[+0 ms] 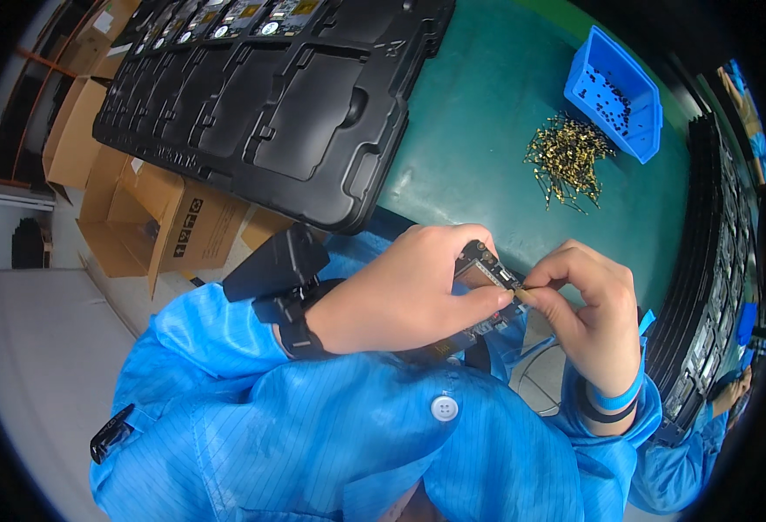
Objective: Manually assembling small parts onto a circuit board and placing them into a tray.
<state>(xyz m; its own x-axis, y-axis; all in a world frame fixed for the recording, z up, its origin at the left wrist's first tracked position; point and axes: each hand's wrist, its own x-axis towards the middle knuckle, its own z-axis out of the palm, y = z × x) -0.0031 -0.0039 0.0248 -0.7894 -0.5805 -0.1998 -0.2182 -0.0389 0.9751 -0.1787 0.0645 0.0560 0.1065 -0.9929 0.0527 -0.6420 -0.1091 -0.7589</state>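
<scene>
My left hand (400, 291) is closed around a small circuit board (485, 271), its thumb lying across the face. The board is dark, with a pale metallic area, and sits tilted over my lap at the table's near edge. At the board's right edge, the thumb and forefinger of my right hand (594, 304) are pinched together, close to my left thumb tip. Whatever sits between those fingertips is too small to make out. Beyond my hands, a loose pile of short black-and-gold cable-like parts (570, 157) lies on the green mat (470, 130).
A blue bin (649, 130) with small dark bits stands behind the pile. To the left is a large black compartmented tray (313, 113), with boards in its far pockets. Cardboard boxes (204, 230) stand lower left. Stacked black trays (692, 252) and another person's hand (731, 393) are at right.
</scene>
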